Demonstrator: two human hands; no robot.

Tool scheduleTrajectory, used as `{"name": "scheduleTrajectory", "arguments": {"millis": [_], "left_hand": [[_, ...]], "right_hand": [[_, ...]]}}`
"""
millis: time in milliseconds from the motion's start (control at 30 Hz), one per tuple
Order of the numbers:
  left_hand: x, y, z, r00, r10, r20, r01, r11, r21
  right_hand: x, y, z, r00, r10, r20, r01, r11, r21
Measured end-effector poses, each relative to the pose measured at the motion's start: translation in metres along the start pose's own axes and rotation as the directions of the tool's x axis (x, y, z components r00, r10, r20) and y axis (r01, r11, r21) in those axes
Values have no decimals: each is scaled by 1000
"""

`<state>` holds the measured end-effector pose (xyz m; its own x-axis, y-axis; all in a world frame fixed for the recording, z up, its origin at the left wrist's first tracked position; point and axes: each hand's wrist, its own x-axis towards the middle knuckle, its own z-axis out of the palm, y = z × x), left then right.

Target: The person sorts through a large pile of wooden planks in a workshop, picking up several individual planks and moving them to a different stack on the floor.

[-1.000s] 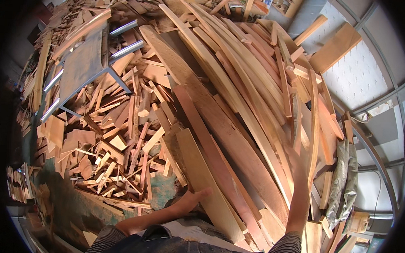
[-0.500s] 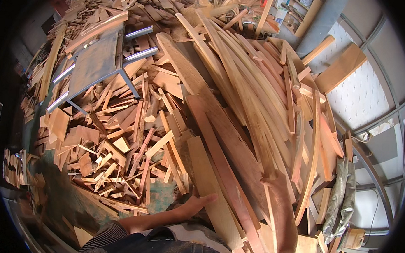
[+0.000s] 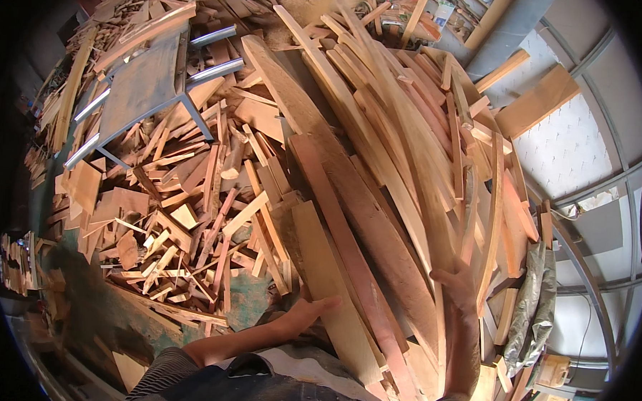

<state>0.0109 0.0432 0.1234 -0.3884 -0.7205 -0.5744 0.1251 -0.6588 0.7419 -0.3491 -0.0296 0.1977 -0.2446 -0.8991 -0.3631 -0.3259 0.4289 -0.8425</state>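
At the lower middle, my left hand (image 3: 315,311) grips the left edge of a short pale board (image 3: 332,273), thumb across its top face; its other fingers are mostly hidden. Farther right, my right hand (image 3: 457,287) is closed around the edge of a long pale plank (image 3: 416,162), which runs away from me over a heap of other planks. Between the two hands lie a reddish plank (image 3: 340,244) and a wide brown plank (image 3: 376,239), both lengthwise.
Wood offcuts (image 3: 168,244) are heaped on the left. Beyond them stands a metal-framed table (image 3: 143,85). Loose boards (image 3: 536,102) lean at the right near a white wall panel (image 3: 574,147). A grey-green tarp (image 3: 535,310) hangs at the lower right.
My right hand has moved to the right, and the long plank has shifted right with it, showing more of the planks beneath. My left hand stays on the short board. The view has shifted slightly.
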Motion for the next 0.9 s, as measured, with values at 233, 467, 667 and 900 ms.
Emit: {"name": "scheduleTrajectory", "arguments": {"millis": [233,467,667,900], "left_hand": [[-4,10,0,988,-151,-19,145,971,-188],[-6,12,3,987,-161,6,160,971,-180],[-5,4,-1,991,-130,20,131,973,-192],[-3,2,-3,987,-157,34,160,957,-242]], "right_hand": [[96,24,-63,884,-317,-345,109,856,-506],[156,56,-124,769,-460,-444,-181,509,-842],[144,73,-100,624,-654,-429,-106,472,-875],[110,97,2,853,-479,-205,275,748,-605]]}}
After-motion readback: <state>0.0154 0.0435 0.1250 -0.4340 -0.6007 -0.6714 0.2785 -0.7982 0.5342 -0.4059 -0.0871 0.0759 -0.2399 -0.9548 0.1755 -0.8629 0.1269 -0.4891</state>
